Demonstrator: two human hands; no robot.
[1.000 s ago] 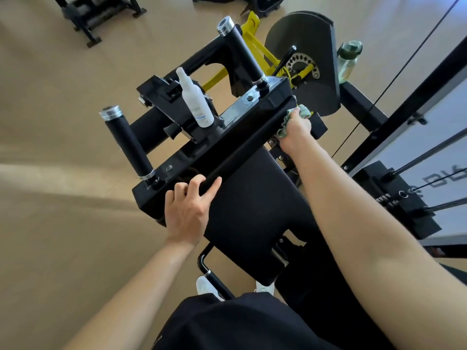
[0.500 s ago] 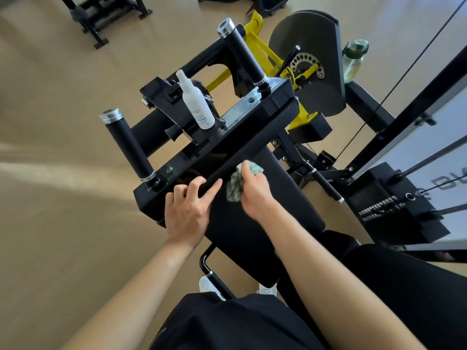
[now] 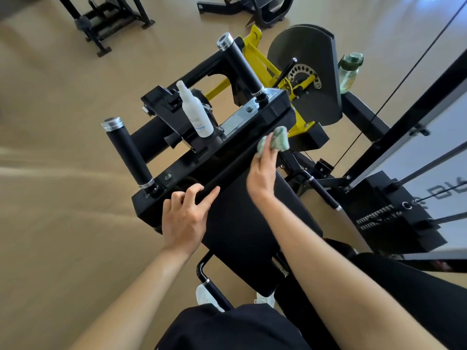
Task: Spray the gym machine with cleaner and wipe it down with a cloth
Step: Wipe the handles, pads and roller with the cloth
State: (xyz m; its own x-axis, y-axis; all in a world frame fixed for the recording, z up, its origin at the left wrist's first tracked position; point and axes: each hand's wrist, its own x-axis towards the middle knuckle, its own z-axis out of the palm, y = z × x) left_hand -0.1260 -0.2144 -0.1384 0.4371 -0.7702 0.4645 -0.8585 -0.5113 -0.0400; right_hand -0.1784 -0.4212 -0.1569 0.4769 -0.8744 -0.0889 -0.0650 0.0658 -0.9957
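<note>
A black gym machine with a sloped black pad [image 3: 242, 223] and two upright black handles fills the middle of the view. A white spray bottle [image 3: 195, 111] stands on the frame behind the pad's top edge. My right hand [image 3: 262, 173] holds a crumpled green cloth [image 3: 276, 140] against the right end of the pad's top edge. Further left on that same edge, my left hand [image 3: 185, 218] rests with its fingers curled over it.
A green water bottle [image 3: 350, 72] sits at the machine's right side by the dark round guard [image 3: 316, 72]. The weight stack [image 3: 394, 218] and cables stand at the right. Other machines [image 3: 108, 18] stand on the tan floor at the back.
My right hand swept the cloth from the pad's right end to its middle, then back out toward the right end. The left hand stayed put.
</note>
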